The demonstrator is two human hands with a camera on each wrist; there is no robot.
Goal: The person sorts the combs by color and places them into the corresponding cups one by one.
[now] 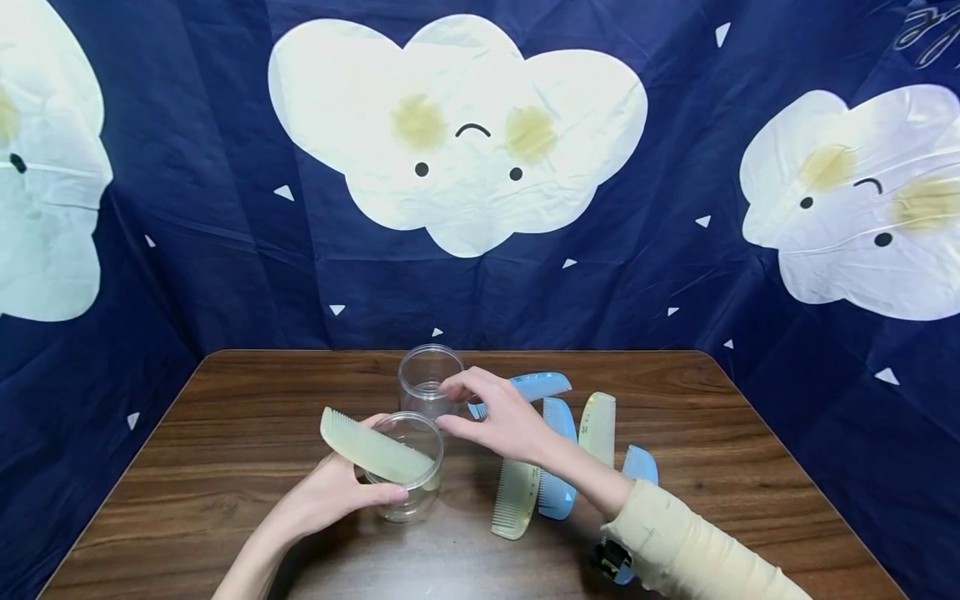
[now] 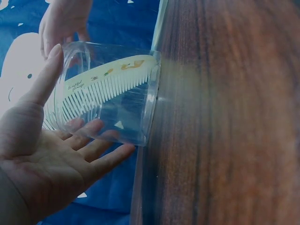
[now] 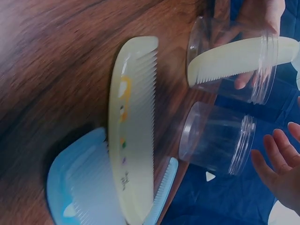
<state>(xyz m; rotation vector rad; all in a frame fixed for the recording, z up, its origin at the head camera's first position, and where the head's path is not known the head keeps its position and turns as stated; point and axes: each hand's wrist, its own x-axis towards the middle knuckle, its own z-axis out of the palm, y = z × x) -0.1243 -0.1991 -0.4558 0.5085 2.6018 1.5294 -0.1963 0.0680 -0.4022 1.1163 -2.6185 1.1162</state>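
Observation:
My left hand (image 1: 330,497) is around the front clear plastic jar (image 1: 408,510), thumb on the near side and fingers on the far side. Inside that jar leans a pale yellow comb (image 1: 367,446), its upper end sticking out past the rim to the left. In the left wrist view, small printed pictures and lettering show on the comb (image 2: 108,75) through the jar wall. Just behind stands a second clear jar (image 1: 418,405), with no comb in it. My right hand (image 1: 504,417) hovers at its right side, fingers spread and nothing in them.
Right of the jars, blue and pale yellow combs lie loosely grouped: a yellow comb (image 1: 516,500), a blue comb (image 1: 558,492), another yellow comb (image 1: 598,425) and a blue comb (image 1: 543,385) at the back. My right forearm covers part of them. Blue cloth (image 1: 247,275) hangs behind the wooden table (image 1: 187,500).

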